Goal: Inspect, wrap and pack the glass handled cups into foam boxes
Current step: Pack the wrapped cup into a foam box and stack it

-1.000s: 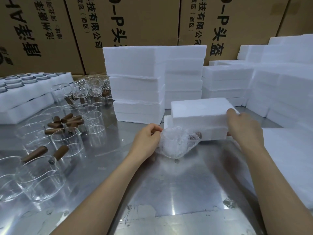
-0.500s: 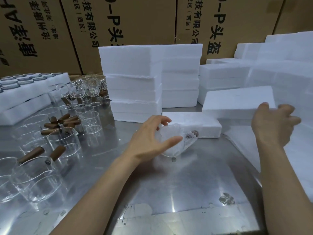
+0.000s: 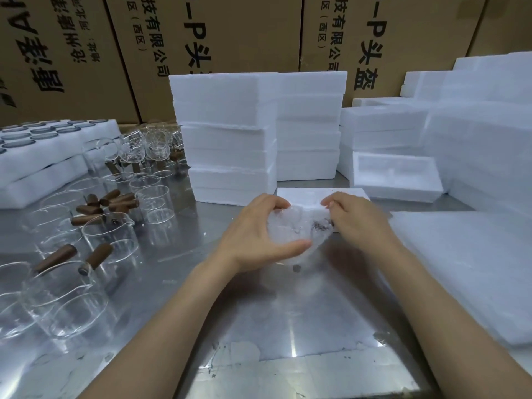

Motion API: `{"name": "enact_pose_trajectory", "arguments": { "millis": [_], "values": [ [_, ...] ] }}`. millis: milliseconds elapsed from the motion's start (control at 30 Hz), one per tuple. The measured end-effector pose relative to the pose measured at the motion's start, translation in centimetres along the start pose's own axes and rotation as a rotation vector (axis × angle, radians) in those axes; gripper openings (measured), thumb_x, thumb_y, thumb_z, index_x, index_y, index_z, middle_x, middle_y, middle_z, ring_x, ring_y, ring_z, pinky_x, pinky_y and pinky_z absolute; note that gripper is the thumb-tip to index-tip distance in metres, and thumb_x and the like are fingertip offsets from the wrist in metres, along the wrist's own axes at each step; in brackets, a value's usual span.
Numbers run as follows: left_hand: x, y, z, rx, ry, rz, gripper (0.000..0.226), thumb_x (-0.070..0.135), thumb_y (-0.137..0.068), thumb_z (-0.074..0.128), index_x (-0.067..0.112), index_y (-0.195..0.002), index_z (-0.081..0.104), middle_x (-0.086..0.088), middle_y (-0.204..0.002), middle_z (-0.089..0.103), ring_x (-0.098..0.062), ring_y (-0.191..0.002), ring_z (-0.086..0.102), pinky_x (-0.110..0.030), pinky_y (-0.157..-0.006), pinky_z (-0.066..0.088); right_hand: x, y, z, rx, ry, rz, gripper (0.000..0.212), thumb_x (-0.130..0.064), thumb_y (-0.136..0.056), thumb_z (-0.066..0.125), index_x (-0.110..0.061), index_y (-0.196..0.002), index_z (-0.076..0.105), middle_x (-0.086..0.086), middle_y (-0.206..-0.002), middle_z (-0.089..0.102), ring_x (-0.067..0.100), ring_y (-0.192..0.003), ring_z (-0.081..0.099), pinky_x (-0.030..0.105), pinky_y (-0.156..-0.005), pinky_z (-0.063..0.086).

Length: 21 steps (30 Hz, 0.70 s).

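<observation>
A glass cup wrapped in white bubble sheet (image 3: pixel 296 226) sits between both hands above the steel table, just in front of an open foam box base (image 3: pixel 302 194). My left hand (image 3: pixel 256 234) curls around the wrapped cup's left side, thumb underneath. My right hand (image 3: pixel 357 218) grips its right end, where the dark handle shows through the wrap. The foam lid (image 3: pixel 395 180) lies upside down, hollow side up, to the right behind my right hand. Several unwrapped glass cups with brown wooden handles (image 3: pixel 106 234) stand on the left of the table.
Stacks of white foam boxes (image 3: pixel 227 133) rise behind the hands and along the right. A pile of white wrap sheets (image 3: pixel 466 269) lies at the right. Foam trays with round holes (image 3: pixel 40 156) sit far left. Cardboard cartons (image 3: pixel 230 38) form the back wall.
My right hand has set the foam lid down upside down at the right and come back to the wrapped cup. My left hand has closed around the cup again.
</observation>
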State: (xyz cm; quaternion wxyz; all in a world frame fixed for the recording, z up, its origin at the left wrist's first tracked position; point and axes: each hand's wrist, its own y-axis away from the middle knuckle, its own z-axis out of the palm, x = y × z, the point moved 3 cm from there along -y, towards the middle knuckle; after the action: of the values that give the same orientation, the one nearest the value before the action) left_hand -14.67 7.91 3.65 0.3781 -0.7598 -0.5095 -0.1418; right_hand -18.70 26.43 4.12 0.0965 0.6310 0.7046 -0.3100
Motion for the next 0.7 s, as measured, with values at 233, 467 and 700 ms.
{"name": "enact_pose_trajectory", "arguments": {
  "millis": [233,467,700],
  "values": [
    [0.7,0.0,-2.4,0.302,0.270,0.015,0.070,0.065,-0.056,0.063,0.022,-0.110,0.057,0.012,-0.109,0.059,0.009,-0.098,0.053,-0.004,-0.082,0.035,0.1,0.4,-0.3,-0.031,-0.107,0.032,0.028,-0.023,-0.095,0.035,-0.030,-0.101,0.062,-0.010,-0.094,0.068,0.015,-0.094,0.056,0.030,-0.074,0.040],
    [0.0,-0.6,-1.6,0.310,0.144,-0.033,0.065,0.051,-0.065,0.082,0.028,-0.119,0.056,0.020,-0.111,0.053,0.019,-0.100,0.047,0.003,-0.080,0.032,-1.2,1.1,-0.3,-0.028,-0.076,-0.037,0.036,-0.017,-0.093,0.033,-0.029,-0.117,0.056,-0.019,-0.073,0.067,0.011,-0.087,0.059,0.031,-0.074,0.047],
    [-0.7,-0.9,0.0,0.133,0.009,-0.026,0.063,0.048,-0.068,0.081,0.030,-0.123,0.056,0.017,-0.111,0.053,0.004,-0.105,0.048,-0.005,-0.088,0.032,-1.2,1.2,-0.7,0.079,-0.068,-0.007,0.045,-0.014,-0.094,0.034,-0.018,-0.137,0.044,0.008,-0.105,0.068,0.028,-0.101,0.061,0.041,-0.085,0.048]
  ]
}}
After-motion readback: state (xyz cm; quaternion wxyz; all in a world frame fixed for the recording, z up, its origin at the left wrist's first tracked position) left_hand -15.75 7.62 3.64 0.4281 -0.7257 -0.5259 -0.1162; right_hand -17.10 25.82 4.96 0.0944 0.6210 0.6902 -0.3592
